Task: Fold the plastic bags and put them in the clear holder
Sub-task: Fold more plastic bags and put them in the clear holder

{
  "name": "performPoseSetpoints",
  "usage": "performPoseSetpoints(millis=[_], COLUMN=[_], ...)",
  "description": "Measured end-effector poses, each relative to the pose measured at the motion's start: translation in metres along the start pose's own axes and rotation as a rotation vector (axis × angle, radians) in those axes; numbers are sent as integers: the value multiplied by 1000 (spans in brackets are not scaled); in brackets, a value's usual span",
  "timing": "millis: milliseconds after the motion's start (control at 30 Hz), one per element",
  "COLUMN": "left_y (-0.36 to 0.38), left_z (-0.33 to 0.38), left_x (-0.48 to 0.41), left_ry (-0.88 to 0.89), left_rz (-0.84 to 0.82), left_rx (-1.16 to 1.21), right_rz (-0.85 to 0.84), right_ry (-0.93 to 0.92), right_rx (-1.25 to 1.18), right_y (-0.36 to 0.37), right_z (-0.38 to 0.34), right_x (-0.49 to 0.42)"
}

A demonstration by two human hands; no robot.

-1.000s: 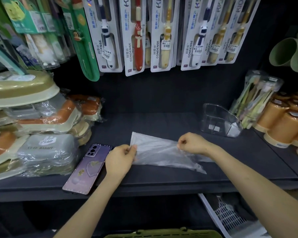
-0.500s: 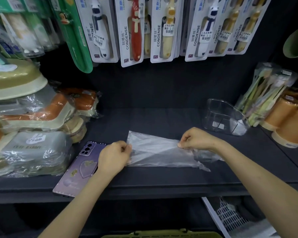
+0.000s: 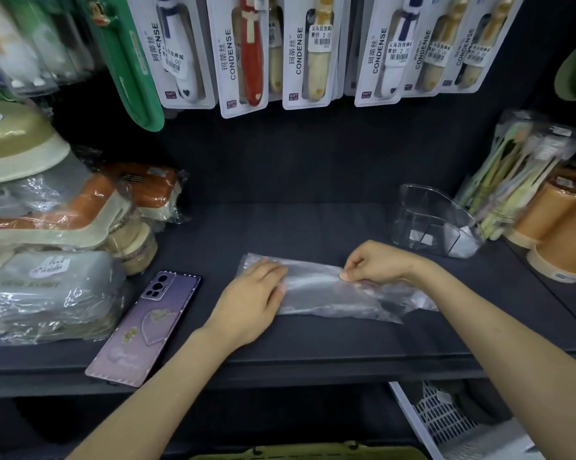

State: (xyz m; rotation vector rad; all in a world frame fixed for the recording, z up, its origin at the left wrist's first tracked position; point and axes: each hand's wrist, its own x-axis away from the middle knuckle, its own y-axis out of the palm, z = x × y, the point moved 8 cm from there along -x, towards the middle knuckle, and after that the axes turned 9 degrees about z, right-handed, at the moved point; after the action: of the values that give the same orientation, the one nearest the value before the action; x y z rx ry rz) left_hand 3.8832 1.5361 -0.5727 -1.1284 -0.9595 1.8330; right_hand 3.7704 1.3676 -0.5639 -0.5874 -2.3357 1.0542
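A clear plastic bag (image 3: 326,290) lies folded into a long flat strip on the dark shelf (image 3: 313,346). My left hand (image 3: 252,300) lies flat on the bag's left end, fingers straight, pressing it down. My right hand (image 3: 376,265) pinches the bag's upper edge near its right part between thumb and curled fingers. The bag's loose right end spreads out past my right wrist. The clear holder (image 3: 432,220) stands behind and to the right of my right hand, with a small white piece inside it.
A purple phone (image 3: 145,327) lies left of my left hand. Wrapped soap boxes (image 3: 47,260) pile up at the left. Packed toothbrushes (image 3: 243,51) hang above. Bagged toothbrushes (image 3: 519,174) and orange cups (image 3: 562,227) stand at the right. A white basket (image 3: 446,419) sits below the shelf.
My left hand let go of its pinch on the bag's left edge and now lies flat on it. The bag looks narrower and flatter. My right hand keeps its pinch.
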Motion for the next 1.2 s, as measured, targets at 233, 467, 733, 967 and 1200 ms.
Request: performPoseSetpoints(millis=[233, 467, 733, 967, 1200], left_y=[16, 19, 21, 20, 20], left_z=[-6, -9, -11, -14, -16], left_x=[1, 2, 2, 5, 5], left_ry=[-71, -114, -120, -192, -204], left_rz=[-159, -173, -185, -209, -204], left_rx=[-161, -207, -238, -246, -256], right_rz=[18, 336, 581, 404, 563], right_ry=[-40, 81, -390, -47, -54], right_rx=[-36, 85, 678, 630, 663], right_y=[-7, -52, 54, 40, 14], right_z=[0, 18, -78, 16, 10], right_x=[-3, 0, 36, 52, 67])
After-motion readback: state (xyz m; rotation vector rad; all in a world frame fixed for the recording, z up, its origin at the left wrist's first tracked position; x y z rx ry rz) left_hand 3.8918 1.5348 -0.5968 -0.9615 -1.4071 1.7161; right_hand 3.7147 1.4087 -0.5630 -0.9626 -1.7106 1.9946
